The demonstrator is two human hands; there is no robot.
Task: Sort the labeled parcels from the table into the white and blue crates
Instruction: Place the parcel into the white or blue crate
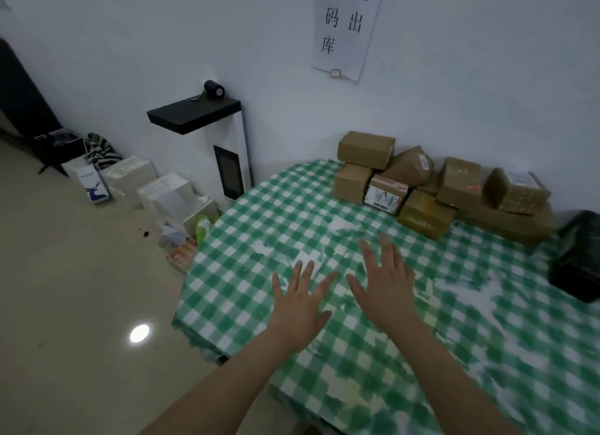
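Along the table's point(259, 223) far edge, parcels point(425, 214) variously tilted.

Head view, downward over table point(246, 227)

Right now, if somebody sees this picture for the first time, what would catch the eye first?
The left hand and the right hand, both open, spread over the green checked cloth in the centre. Behind them, brown parcels are piled at its far edge against the wall. A paper sign with large characters hangs above.
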